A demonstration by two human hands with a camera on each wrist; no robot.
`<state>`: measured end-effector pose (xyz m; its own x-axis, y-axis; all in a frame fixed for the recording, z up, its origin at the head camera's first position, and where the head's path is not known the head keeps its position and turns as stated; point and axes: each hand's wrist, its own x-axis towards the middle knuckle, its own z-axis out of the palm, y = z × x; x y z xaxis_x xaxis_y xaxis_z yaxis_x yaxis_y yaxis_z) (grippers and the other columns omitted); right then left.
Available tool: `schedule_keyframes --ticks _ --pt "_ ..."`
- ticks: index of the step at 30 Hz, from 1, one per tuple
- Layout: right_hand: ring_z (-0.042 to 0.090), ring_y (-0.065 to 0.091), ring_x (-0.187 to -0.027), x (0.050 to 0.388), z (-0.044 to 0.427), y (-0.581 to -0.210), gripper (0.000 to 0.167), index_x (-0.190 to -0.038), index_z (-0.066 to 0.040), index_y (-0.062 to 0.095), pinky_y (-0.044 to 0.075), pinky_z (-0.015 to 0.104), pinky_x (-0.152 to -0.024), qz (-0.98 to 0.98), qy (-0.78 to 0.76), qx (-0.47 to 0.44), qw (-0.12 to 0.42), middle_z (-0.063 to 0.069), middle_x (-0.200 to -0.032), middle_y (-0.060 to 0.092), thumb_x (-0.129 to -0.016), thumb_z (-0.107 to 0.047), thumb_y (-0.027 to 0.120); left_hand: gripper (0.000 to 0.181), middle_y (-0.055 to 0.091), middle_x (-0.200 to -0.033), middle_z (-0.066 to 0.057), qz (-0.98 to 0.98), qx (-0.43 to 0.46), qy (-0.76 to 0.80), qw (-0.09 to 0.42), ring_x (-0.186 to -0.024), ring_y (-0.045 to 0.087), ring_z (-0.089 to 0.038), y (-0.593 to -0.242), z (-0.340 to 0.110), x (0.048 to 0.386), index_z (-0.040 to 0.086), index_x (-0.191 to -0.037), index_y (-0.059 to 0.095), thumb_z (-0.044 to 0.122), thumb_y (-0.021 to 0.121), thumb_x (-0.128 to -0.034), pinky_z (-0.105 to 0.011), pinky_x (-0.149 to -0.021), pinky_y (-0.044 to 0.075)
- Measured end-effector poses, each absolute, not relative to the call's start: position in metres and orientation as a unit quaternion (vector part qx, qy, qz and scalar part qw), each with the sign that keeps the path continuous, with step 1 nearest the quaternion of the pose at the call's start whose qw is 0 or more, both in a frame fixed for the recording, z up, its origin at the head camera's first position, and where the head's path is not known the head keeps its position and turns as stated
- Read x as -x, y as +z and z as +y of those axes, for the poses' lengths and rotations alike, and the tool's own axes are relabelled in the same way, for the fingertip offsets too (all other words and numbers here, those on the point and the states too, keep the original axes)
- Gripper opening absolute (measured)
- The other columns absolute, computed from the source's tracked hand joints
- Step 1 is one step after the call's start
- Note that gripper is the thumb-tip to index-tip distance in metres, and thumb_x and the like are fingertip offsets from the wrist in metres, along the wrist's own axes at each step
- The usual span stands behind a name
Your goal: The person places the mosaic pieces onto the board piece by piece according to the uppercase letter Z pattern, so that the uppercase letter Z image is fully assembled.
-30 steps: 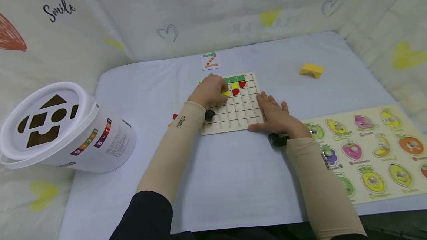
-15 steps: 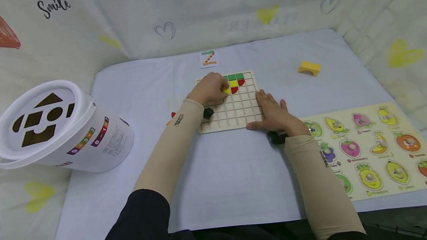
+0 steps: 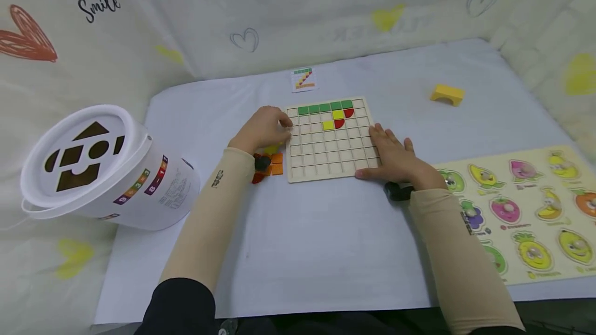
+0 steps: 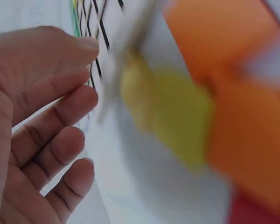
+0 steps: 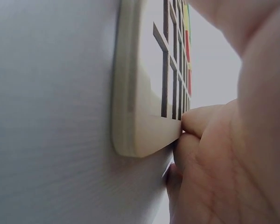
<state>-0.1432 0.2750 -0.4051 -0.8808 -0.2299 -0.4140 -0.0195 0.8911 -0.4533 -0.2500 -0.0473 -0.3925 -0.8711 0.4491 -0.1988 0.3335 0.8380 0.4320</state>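
A pale wooden grid board point(image 3: 321, 156) lies flat on the white cloth. Along its far edge runs a row of green squares point(image 3: 325, 107), and below them sit two yellow squares point(image 3: 328, 125) and two rounded red pieces point(image 3: 339, 124). Just off the board's left edge is my left hand point(image 3: 263, 129), fingers loosely bent; the left wrist view shows nothing between them. Beneath that hand lie loose orange squares point(image 3: 277, 164), a yellow piece point(image 4: 182, 119) and red pieces, partly hidden. My right hand point(image 3: 396, 159) rests against the board's right edge with fingers spread.
A small pattern card point(image 3: 303, 80) lies behind the board. The white lidded bucket point(image 3: 172, 190) leans at the left. A yellow arch block point(image 3: 447, 95) sits at the back right, and a fruit puzzle board point(image 3: 517, 169) lies right of my right forearm.
My left hand has moved left from the grid to its left edge, uncovering the left columns and the near yellow square. The right hand stays at the board's right edge.
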Motion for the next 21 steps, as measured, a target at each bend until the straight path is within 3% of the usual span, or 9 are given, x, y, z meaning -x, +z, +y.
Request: schedule_keyframes --ticks 3,7,10,15,21 --pt "0.046 -0.007 -0.161 0.142 0.276 -0.405 0.129 -0.167 -0.008 -0.006 -0.009 0.075 -0.121 0.943 -0.224 0.069 0.235 0.016 -0.175 -0.012 -0.084 -0.063 0.077 0.026 0.072 -0.117 -0.001 0.952 -0.177 0.198 0.154 -0.107 0.058 -0.020 -0.392 -0.066 0.244 0.014 -0.116 0.078 0.026 0.072 -0.0935 -0.038 -0.102 0.051" --pt "0.046 -0.007 -0.161 0.143 0.276 -0.405 0.129 -0.167 -0.008 -0.007 -0.009 0.076 -0.121 0.943 -0.223 0.073 0.236 0.016 -0.175 -0.013 -0.085 -0.063 0.076 0.025 0.073 -0.112 -0.002 0.947 -0.149 0.221 0.178 -0.088 0.067 -0.022 -0.395 -0.088 0.236 0.013 -0.114 0.077 0.023 0.071 -0.0918 -0.037 -0.087 0.056" --pt "0.047 -0.007 -0.161 0.144 0.276 -0.406 0.130 -0.167 -0.008 -0.007 -0.008 0.076 -0.121 0.943 -0.222 0.074 0.237 0.017 -0.174 -0.013 -0.084 -0.063 0.076 0.024 0.075 -0.106 -0.003 0.943 -0.148 0.226 0.192 -0.081 0.069 -0.022 -0.397 -0.100 0.230 0.013 -0.113 0.078 0.023 0.071 -0.0921 -0.036 -0.085 0.056" --pt "0.047 -0.007 -0.161 0.145 0.277 -0.407 0.129 -0.167 -0.009 -0.007 -0.008 0.077 -0.120 0.944 -0.217 0.074 0.238 0.017 -0.175 -0.013 -0.085 -0.064 0.076 0.025 0.077 -0.110 -0.002 0.946 -0.161 0.208 0.189 -0.099 0.061 -0.021 -0.397 -0.117 0.222 0.014 -0.113 0.079 0.022 0.074 -0.0901 -0.037 -0.093 0.052" --pt "0.046 -0.008 -0.161 0.146 0.277 -0.409 0.129 -0.166 -0.008 -0.008 -0.008 0.077 -0.120 0.944 -0.214 0.076 0.238 0.016 -0.174 -0.015 -0.085 -0.064 0.075 0.027 0.075 -0.116 -0.001 0.941 -0.164 0.214 0.202 -0.099 0.056 -0.023 -0.396 -0.130 0.214 0.016 -0.112 0.081 0.022 0.081 -0.0861 -0.035 -0.087 0.049"
